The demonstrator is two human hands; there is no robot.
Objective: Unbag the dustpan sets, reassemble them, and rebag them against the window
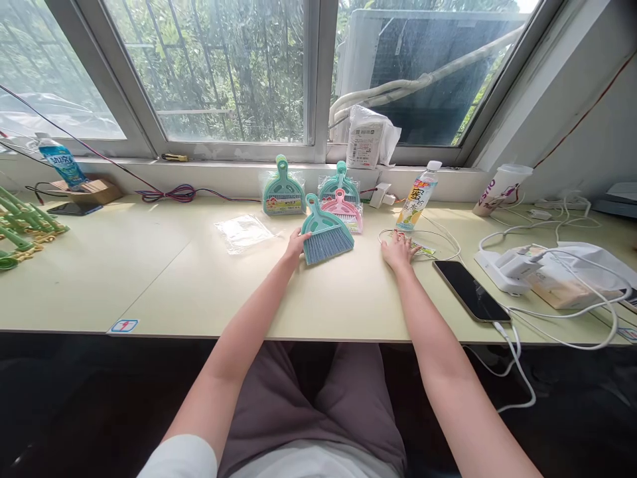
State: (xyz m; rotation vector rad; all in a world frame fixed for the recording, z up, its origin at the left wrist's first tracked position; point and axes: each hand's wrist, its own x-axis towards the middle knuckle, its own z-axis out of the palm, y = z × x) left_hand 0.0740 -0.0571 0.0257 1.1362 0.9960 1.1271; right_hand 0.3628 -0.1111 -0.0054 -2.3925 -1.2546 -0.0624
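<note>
A teal hand brush [328, 244] with grey-blue bristles stands upright on the table, tilted a little. My left hand [297, 243] is closed around its left edge; a teal dustpan may be behind it, but I cannot tell. My right hand [397, 251] lies with fingers spread on a small green printed card [423, 250], partly hidden beneath it. Behind the brush are a pink brush-and-dustpan set [343, 207] and a teal set [341, 178], both in clear wrap. Another wrapped teal set [283, 192] leans by the window wall. A crumpled clear plastic bag [243, 233] lies left of the brush.
A drink bottle [419, 196] stands beyond my right hand. A phone [470, 291] on a charging cable, a power strip [507, 271] and loose white cables lie at right, with a cup [501, 190] behind. Green plastic pieces [22, 229] lie far left.
</note>
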